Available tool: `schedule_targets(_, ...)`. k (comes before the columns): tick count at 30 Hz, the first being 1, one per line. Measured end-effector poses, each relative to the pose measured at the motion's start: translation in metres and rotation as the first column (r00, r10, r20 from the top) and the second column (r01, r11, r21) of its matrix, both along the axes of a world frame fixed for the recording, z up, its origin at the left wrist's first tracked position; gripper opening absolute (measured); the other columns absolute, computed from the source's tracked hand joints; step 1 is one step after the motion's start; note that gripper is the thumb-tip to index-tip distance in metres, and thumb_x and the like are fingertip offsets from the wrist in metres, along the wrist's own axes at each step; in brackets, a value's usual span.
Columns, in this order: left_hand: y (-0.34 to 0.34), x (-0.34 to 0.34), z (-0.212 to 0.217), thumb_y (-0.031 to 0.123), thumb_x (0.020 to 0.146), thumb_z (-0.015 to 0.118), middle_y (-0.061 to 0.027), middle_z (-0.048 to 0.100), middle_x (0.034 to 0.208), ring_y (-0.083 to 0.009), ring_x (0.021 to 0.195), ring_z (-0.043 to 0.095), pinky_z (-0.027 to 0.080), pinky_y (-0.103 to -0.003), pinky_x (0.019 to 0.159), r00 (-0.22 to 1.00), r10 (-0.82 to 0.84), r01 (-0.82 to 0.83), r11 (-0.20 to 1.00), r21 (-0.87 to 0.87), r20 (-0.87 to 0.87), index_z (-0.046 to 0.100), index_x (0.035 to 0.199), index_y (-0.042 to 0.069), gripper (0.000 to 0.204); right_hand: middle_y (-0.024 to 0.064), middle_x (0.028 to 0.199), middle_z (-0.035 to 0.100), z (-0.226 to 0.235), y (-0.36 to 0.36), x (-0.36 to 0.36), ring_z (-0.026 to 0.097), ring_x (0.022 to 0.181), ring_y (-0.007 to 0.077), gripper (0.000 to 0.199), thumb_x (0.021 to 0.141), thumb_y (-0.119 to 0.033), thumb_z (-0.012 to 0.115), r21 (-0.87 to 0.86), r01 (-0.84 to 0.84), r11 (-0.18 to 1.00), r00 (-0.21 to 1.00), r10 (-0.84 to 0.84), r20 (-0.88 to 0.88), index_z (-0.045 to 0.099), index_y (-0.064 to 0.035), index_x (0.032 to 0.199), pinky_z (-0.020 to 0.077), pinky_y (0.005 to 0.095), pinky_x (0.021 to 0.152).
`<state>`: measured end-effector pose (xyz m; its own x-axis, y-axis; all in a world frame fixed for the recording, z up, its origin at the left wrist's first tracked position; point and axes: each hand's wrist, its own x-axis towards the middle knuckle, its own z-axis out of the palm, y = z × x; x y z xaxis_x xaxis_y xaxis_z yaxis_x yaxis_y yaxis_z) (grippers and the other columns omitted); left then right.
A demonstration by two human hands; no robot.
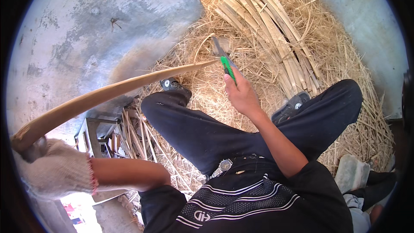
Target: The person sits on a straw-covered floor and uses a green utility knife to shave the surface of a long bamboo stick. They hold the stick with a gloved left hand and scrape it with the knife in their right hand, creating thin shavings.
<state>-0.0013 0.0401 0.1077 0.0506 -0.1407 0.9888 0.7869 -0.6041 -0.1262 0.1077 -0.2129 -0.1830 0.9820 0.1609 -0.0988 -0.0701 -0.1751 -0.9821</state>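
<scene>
— What is each hand doing with that long bamboo strip (112,92)?

— The left hand (47,168), wearing a knitted work glove, is clenching around the thick end of the strip, down at the lower left. The strip is arching up from there toward the knife (226,62), so the glove is likely sparing the palm from the rough edges while that hand is anchoring the piece.

— And the right hand (242,95)?

— It is bare and is gripping the green handle of the knife, with the blade meeting the thin far tip of the strip. Holding the tip out past the knees is keeping the cutting edge away from the body, I would say.

— Where is the person sitting?

— Low down, knees spread in dark trousers (207,133), sandalled feet resting in a heap of straw (345,51). A bundle of split bamboo canes (267,30) is lying on the straw just beyond the knife, within easy reach. More thin slivers (138,138) are lying under the strip, beside the left knee.

— What about the ground?

— There is no surface as such; a worn grey concrete floor (86,26) is showing left of the strip and again right of the straw. Daylight is falling hard across it, so this is looking like an open yard. A small metal frame (97,131) is standing beneath the strip.
</scene>
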Motion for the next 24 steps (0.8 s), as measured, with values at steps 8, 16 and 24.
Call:
schedule_targets(8,-0.076,0.057,-0.026,0.016,0.092,0.064,-0.0092,0.065,0.075,-0.0111,0.058,0.062,0.052,-0.018,0.049,0.319,-0.791,0.946,0.237,-0.22,0.521,0.067,0.095,-0.006,0.023,0.0134,0.056,0.056,-0.01,-0.002,-0.016,0.059,0.048,0.0251,0.029,0.102,-0.03,0.044,-0.141,-0.066,0.988,0.994,0.078,0.08,0.051,-0.0039,0.114,0.0437,0.042,0.049)
schedule_targets(16,-0.059,0.039,-0.023,0.016,0.092,0.066,-0.0067,0.061,0.075,-0.005,0.055,0.053,0.037,-0.016,0.043,0.177,-0.851,0.974,0.078,-0.215,0.495,0.067,0.089,-0.005,0.022,0.024,0.059,0.059,-0.052,0.035,-0.028,0.062,0.059,0.0455,0.025,0.099,-0.023,0.047,-0.395,-0.104,0.913,0.982,0.158,0.107,0.048,0.0006,0.105,0.05,0.0527,0.055)
schedule_targets(24,-0.004,0.019,-0.031,0.006,0.092,0.061,-0.0107,0.065,0.097,-0.0101,0.075,0.066,0.056,-0.015,0.054,0.71,-0.704,0.693,0.697,-0.187,0.004,0.067,0.107,-0.002,0.019,0.0254,0.06,0.059,-0.023,0.028,-0.032,0.062,0.059,0.0467,0.025,0.1,-0.026,0.047,-0.391,-0.069,0.918,0.973,0.15,0.178,0.048,-0.0014,0.103,0.0499,0.0536,0.055)
